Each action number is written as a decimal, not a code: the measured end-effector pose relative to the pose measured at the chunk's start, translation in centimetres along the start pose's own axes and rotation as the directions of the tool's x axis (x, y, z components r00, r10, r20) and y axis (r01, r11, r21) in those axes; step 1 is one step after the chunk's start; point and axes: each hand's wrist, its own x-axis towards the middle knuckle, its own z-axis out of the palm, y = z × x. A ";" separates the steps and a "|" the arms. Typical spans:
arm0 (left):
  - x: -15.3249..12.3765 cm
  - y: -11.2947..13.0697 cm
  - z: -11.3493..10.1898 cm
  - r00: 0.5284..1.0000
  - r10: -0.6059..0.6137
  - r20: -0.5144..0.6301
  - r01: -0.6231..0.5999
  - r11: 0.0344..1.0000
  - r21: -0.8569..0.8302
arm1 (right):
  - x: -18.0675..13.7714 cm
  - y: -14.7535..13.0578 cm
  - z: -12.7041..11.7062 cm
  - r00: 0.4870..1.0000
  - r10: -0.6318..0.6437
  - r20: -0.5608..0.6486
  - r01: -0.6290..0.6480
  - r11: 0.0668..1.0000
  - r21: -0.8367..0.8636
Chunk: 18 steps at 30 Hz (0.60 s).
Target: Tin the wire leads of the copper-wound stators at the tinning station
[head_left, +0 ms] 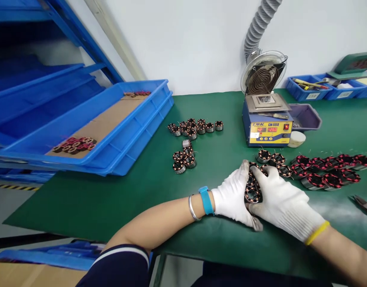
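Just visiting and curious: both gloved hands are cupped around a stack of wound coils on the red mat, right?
Not quite. The mat is green, not red, as the head view shows. The rest holds: the left hand and right hand, both gloved, are cupped around the coils.

Gloved hands, left (231, 197) and right (283, 201), cupping wound stators (251, 193), green table (126, 191)

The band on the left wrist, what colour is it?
Bright blue, beside a silver bangle; the wristband shows in the head view.
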 end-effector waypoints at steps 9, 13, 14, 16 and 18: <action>-1.1 1.4 -0.7 0.998 -0.055 0.040 0.056 0.998 -0.031 | 0.3 -0.7 0.9 0.997 -0.004 -0.076 0.014 0.991 0.131; -1.6 1.4 -0.1 0.999 -0.042 -0.002 0.042 0.998 -0.048 | 0.2 -1.0 0.8 0.997 0.012 -0.077 0.002 0.984 0.179; -1.7 1.3 0.0 0.999 -0.036 -0.021 0.035 0.998 -0.058 | 0.2 -1.0 0.7 0.998 0.014 -0.059 -0.002 0.982 0.188; -2.0 1.3 0.1 0.998 -0.025 -0.054 0.022 0.998 -0.059 | 0.4 -1.0 0.5 0.999 0.006 -0.035 0.001 0.978 0.207; -2.3 1.4 0.0 0.998 -0.019 -0.062 0.017 0.999 -0.035 | 0.7 -1.0 0.5 0.999 -0.024 -0.045 0.034 0.973 0.229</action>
